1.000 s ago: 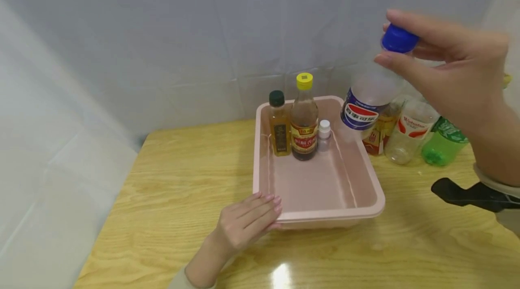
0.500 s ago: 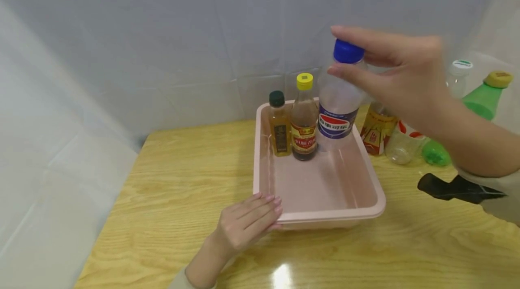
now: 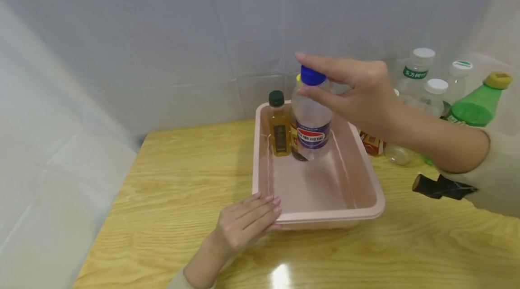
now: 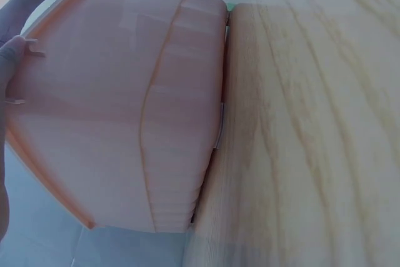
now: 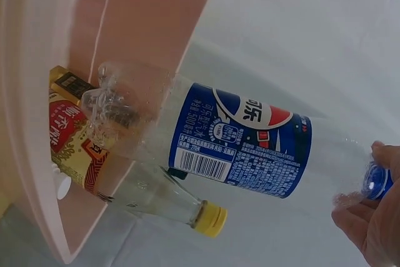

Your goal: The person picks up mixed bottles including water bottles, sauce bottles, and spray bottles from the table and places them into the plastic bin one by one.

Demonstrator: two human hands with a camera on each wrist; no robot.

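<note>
My right hand [image 3: 357, 83] pinches the blue cap [image 3: 312, 76] of a clear plastic cola bottle [image 3: 312, 119] with thumb and fingers. The bottle hangs over the pink plastic basin [image 3: 378, 198], its base low inside the walls. Behind it, the yellow-capped vinegar bottle [image 5: 78, 136] is mostly hidden in the head view. A dark-capped bottle of amber liquid [image 3: 279, 128] stands beside that in the basin. In the right wrist view a small white cap [image 5: 61, 184] shows past the rim. My left hand [image 3: 243, 223] grips the basin's near-left corner, fingers over the rim, thumb [image 4: 11, 54] against the outside.
Right of the basin several bottles stand on the wooden table [image 3: 183, 180], among them a green one with a gold cap [image 3: 475, 106] and a clear one with a white cap [image 3: 420, 61]. A pale sheet [image 3: 203, 45] hangs behind the table.
My right hand has carried the cola bottle left and down from the basin's right side to in front of the vinegar bottle. The left hand and basin have stayed put.
</note>
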